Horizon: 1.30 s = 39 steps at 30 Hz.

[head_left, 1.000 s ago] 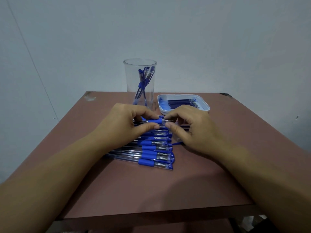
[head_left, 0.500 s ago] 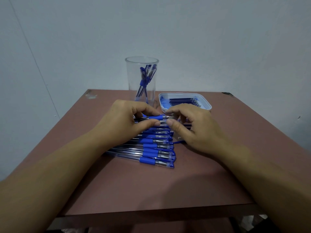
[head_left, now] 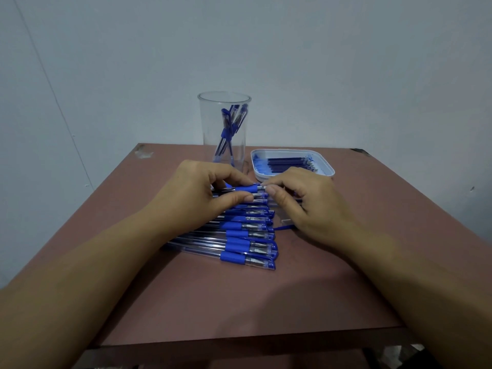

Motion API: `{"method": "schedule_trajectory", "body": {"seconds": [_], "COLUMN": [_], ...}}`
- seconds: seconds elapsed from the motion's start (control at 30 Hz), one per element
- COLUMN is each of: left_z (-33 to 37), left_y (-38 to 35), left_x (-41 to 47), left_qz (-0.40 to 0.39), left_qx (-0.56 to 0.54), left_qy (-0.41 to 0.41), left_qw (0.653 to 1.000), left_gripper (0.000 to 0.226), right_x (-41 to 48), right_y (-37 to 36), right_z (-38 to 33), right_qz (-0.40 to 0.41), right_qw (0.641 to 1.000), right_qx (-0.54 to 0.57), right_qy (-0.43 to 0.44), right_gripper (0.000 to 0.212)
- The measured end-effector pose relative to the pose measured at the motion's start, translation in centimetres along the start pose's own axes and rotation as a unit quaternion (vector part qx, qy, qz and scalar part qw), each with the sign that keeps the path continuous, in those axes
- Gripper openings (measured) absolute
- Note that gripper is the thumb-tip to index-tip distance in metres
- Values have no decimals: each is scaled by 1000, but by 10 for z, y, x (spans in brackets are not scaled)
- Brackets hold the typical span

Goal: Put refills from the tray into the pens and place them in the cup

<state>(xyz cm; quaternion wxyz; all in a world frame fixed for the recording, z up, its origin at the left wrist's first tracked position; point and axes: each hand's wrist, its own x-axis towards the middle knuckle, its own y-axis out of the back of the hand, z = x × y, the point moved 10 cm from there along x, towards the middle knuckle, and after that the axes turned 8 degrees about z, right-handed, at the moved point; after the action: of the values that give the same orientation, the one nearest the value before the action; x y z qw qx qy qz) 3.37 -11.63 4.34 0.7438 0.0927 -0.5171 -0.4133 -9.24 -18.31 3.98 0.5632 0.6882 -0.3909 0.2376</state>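
Two forearms reach in from the lower corners over a reddish-brown table (head_left: 186, 302) that fills the lower half of the frame. At centre, the left grip (head_left: 197, 198) pinches a pen (head_left: 246, 188) by its blue sleeve between thumb and forefinger. Just to its right, the right grip (head_left: 306, 206) pinches the same pen's tip end; what its fingertips hold is hidden, perhaps the nose cone. This pen is held level over the far end of a row of pens (head_left: 239, 243), which lie side by side on the table below centre, tips to the right. Above centre stands a clear cup (head_left: 213, 123) with a few leaning pens (head_left: 229, 129) inside. Right of the cup, a white tray (head_left: 326, 166) holds dark refills (head_left: 287, 165) laid side by side. A small blue piece (head_left: 282, 227) lies on the table just beside the right grip.
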Motion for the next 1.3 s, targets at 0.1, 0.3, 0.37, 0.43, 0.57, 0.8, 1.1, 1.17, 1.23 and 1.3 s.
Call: {"method": "schedule_trajectory", "body": {"seconds": [0.1, 0.3, 0.37, 0.43, 0.57, 0.8, 1.1, 1.17, 1.23, 1.3], "left_z": [0, 1, 3, 4, 3, 5, 1, -3, -7, -9], "left_y": [-1, -1, 0, 0, -1, -1, -2, -2, -1, 0], "left_x": [0, 1, 1, 1, 0, 0, 0, 0, 0, 0], "left_qz": [-3, -6, -5, -4, -9, -7, -13, -11, -8, -6], "left_qx": [4, 6, 3, 3, 4, -5, 0, -2, 2, 8], "left_qy": [-2, -8, -10, -11, -8, -12, -1, 14, 27, 34], "left_qw": [1000, 1000, 1000, 1000, 1000, 1000, 1000, 1000, 1000, 999], "left_gripper": [16, 19, 18, 18, 22, 21, 20, 17, 16, 17], "right_x": [0, 0, 1, 1, 0, 0, 1, 2, 2, 1], "right_y": [0, 1, 0, -1, 0, 0, 5, 6, 9, 14], "right_z": [1, 1, 1, 2, 2, 2, -4, -3, -1, 4], "right_qz": [2, -5, -5, 0, 1, -7, 3, 5, 16, 29], "right_qw": [1000, 999, 999, 1000, 1000, 998, 1000, 1000, 999, 999], "right_qx": [-11, 26, 28, 21, 16, 48, 22, 20, 15, 9], "right_qy": [6, -24, -21, -14, -20, -42, -18, -23, -31, -44], "right_gripper": [14, 28, 29, 27, 14, 22, 15, 15, 15, 15]}}
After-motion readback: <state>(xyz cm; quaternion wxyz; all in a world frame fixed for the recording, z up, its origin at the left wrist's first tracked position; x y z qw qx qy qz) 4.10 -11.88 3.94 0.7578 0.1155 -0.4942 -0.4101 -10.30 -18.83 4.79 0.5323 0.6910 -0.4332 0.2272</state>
